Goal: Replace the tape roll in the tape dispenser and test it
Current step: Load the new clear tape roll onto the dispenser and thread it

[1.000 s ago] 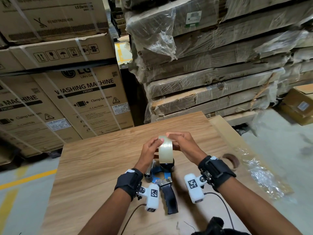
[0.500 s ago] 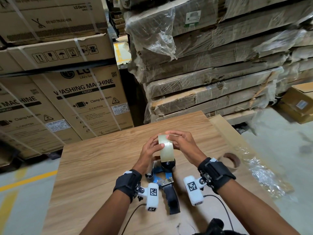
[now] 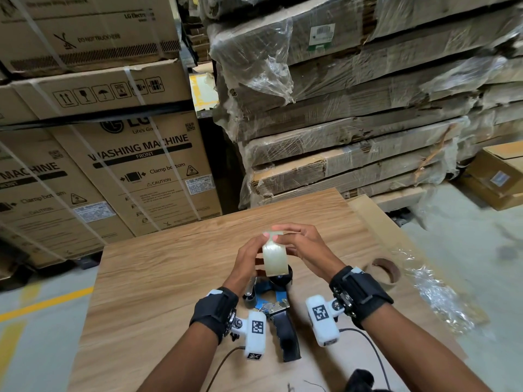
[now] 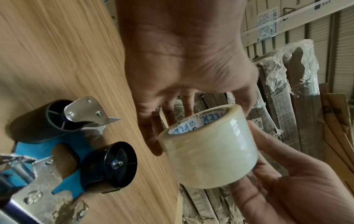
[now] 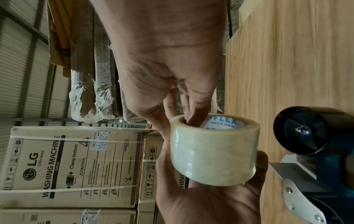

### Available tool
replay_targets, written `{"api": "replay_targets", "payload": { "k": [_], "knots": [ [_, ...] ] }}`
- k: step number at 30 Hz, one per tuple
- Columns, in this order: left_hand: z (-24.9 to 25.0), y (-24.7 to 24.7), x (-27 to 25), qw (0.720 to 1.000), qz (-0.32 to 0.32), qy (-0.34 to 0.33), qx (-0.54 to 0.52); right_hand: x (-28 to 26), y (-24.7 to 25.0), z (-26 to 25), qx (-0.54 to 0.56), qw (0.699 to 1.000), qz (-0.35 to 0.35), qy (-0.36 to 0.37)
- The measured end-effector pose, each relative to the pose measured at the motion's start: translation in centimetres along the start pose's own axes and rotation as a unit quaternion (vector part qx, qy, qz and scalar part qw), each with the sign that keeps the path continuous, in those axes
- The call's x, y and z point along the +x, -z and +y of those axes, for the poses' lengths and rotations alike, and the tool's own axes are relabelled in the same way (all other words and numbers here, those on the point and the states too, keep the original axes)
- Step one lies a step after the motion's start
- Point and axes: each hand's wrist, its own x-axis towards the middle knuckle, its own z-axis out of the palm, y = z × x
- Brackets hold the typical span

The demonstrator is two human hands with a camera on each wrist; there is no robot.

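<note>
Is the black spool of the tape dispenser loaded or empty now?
Empty: the black spool is bare, and both hands hold the tape roll above the dispenser.

Both hands raised together, left hand [image 3: 249, 257] and right hand [image 3: 304, 250] gripping.

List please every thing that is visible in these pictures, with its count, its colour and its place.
tape roll: one, clear with a white printed core, held in the air above the dispenser.
tape dispenser: one, blue frame with black hub and black handle, lying on the table between the wrists, hub bare.
empty tape core: one, brown, on the table to the right.
plastic wrap: one crumpled piece, clear, at the table's right edge.
table: one, light wood.
washing machine boxes: several, brown cardboard, stacked at the left.
wrapped flat cartons: a stack, brown under clear film, behind the table.
left hand: holds the roll.
right hand: holds the roll, fingers inside the core.
</note>
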Motion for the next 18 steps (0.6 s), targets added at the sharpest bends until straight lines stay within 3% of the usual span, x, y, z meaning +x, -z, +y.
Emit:
{"api": "replay_targets", "payload": {
  "k": [5, 9, 18],
  "knots": [
    [0.22, 0.12, -0.59, 0.997, -0.057, -0.050, -0.024, -0.16, -0.11, 0.48, 0.005, 0.999, 0.041, 0.023],
    [0.02, 0.59, -0.45, 0.992, -0.099, -0.080, -0.001, -0.52, -0.05, 0.53, 0.030, 0.999, 0.034, 0.023],
    [-0.14, -0.21, -0.42, 0.999, 0.030, -0.040, 0.021, -0.66, 0.17, 0.56, 0.006, 1.000, -0.028, 0.005]
  ]
}}
